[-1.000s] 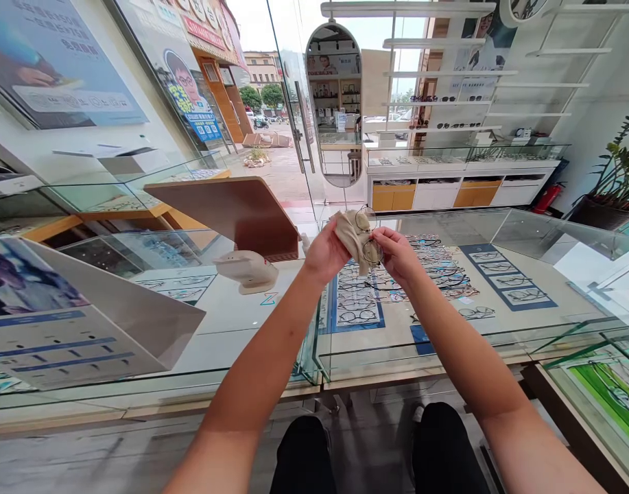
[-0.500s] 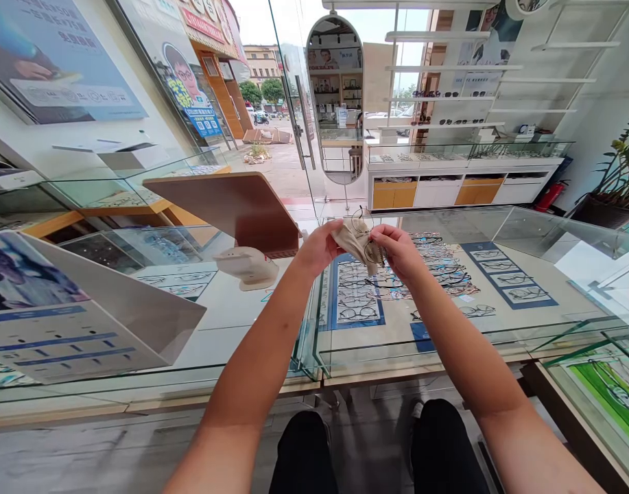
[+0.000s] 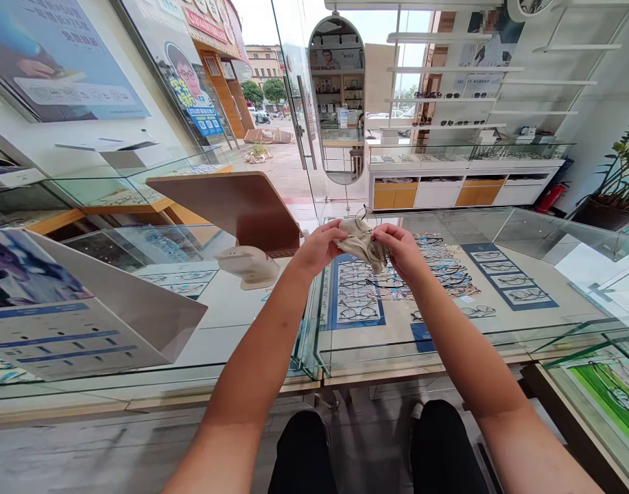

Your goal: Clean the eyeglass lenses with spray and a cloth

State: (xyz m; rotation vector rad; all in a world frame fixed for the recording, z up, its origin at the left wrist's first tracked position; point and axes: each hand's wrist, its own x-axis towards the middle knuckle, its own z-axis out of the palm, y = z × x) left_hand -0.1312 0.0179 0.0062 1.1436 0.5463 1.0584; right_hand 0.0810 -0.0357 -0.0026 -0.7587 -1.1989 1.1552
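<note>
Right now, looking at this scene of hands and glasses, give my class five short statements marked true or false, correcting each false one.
1. The left hand holds a beige cloth. True.
2. The right hand holds a pen. False: it holds a pair of glasses.
3. An upright oval mirror stands beyond the hands. True.
4. The fire extinguisher is green. False: the fire extinguisher is red.
5. A leafy plant shows at the picture's right edge. True.

No text legible: lettering small or blurred on wall poster [image 3: 67, 55], red shop sign [image 3: 207, 24], cartoon sign [image 3: 193, 89].
</note>
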